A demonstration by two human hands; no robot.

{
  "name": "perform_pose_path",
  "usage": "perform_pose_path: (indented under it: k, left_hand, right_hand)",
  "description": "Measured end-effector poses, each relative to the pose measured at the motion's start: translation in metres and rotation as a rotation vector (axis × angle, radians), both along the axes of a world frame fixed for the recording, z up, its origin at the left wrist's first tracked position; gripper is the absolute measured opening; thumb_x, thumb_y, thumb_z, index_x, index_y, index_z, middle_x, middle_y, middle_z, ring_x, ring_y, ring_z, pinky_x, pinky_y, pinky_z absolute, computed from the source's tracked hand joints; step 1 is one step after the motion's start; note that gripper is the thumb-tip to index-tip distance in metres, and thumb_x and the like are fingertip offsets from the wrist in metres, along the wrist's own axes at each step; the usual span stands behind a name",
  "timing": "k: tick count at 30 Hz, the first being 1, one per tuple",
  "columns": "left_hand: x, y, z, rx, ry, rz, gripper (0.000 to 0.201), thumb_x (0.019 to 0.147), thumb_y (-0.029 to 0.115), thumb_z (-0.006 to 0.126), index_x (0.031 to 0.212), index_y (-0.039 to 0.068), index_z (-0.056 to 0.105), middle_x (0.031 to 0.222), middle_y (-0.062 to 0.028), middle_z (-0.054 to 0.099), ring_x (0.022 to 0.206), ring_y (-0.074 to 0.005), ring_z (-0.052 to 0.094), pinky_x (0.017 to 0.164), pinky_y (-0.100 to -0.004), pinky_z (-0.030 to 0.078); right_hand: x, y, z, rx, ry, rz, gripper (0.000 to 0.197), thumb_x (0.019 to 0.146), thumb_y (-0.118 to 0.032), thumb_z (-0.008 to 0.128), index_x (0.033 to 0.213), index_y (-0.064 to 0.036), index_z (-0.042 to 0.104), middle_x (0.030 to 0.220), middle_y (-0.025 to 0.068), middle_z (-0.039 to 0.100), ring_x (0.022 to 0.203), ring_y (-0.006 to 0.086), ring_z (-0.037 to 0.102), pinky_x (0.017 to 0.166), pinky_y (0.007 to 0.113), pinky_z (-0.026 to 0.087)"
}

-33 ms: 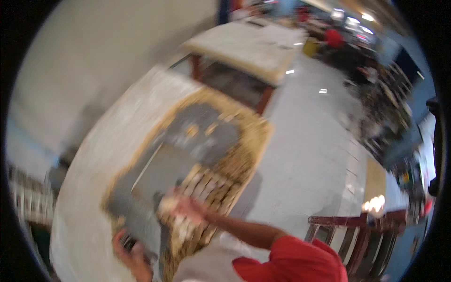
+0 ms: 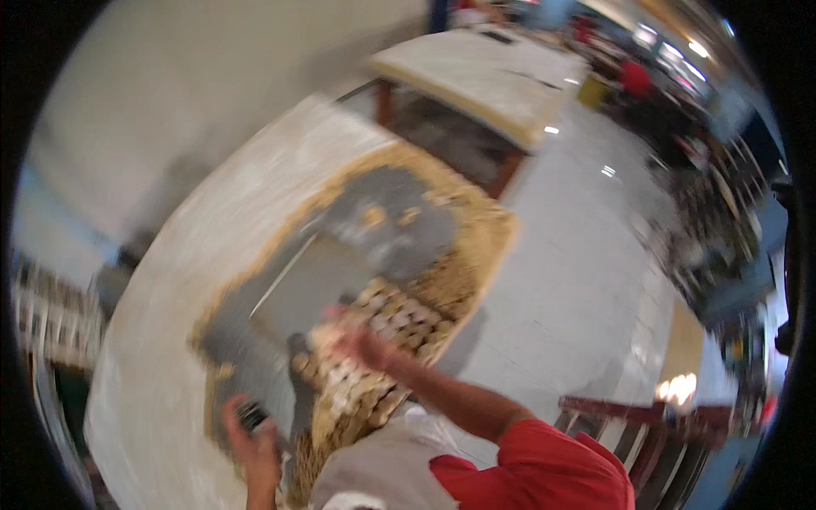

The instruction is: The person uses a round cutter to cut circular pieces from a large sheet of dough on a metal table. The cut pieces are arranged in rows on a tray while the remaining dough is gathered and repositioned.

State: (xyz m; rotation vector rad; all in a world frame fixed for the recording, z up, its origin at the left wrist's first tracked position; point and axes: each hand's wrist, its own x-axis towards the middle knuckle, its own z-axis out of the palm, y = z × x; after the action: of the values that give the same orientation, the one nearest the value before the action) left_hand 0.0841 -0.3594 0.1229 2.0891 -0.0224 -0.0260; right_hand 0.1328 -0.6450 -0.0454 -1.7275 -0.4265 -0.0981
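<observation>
Left hand (image 2: 251, 442): thumb and fingers wrapped about a small dark object (image 2: 252, 415). Grey board (image 2: 319, 285) beyond it. Right hand (image 2: 361, 344): blurred, can't tell if pinching; pale lumps (image 2: 399, 323) in rows just to its right. View slightly shifted, hands hardly; same stage, I judge.

No lettering, label, brand, number or sign could be read on anything in the blurred view.

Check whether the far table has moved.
No. The far table keeps its place against the near table; only the whole view has shifted.
</observation>
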Motion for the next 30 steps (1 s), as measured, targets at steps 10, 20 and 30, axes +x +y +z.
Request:
perform_pose_path:
  k: [10,20,30]
  left_hand:
    - [-0.100,0.037,-0.086,-0.340,0.265,0.358,0.042,0.092,-0.001,0.067,0.132,0.005,0.053,0.100,-0.0024,0.057,0.086,-0.0112,0.055,0.079,-0.0272,0.049]
    - [-0.118,0.047,-0.077,-0.387,0.240,0.513,0.042,0.098,0.001,0.063,0.138,0.006,0.049,0.099,-0.0036,0.059,0.085,-0.0114,0.059,0.077,-0.0275,0.051]
    - [-0.132,0.047,-0.076,-0.483,0.225,0.544,0.042,0.108,0.018,0.064,0.144,0.007,0.046,0.097,-0.0040,0.062,0.084,-0.0118,0.060,0.073,-0.0276,0.050]
  right_hand:
    - [0.147,-0.025,0.004,0.038,0.464,0.005,0.091,0.084,-0.012,0.092,0.161,-0.0097,0.045,0.124,0.0177,0.072,0.110,0.0258,0.075,0.088,0.042,0.066]
    - [0.159,0.051,-0.078,-0.551,0.042,0.339,0.047,0.079,-0.017,0.087,0.122,-0.0072,0.071,0.117,0.0171,0.073,0.112,0.0357,0.071,0.096,0.047,0.057]
    - [0.171,0.039,-0.079,-0.879,0.116,0.437,0.040,0.073,-0.013,0.079,0.112,-0.0063,0.075,0.116,0.0196,0.074,0.113,0.0411,0.068,0.101,0.047,0.055]
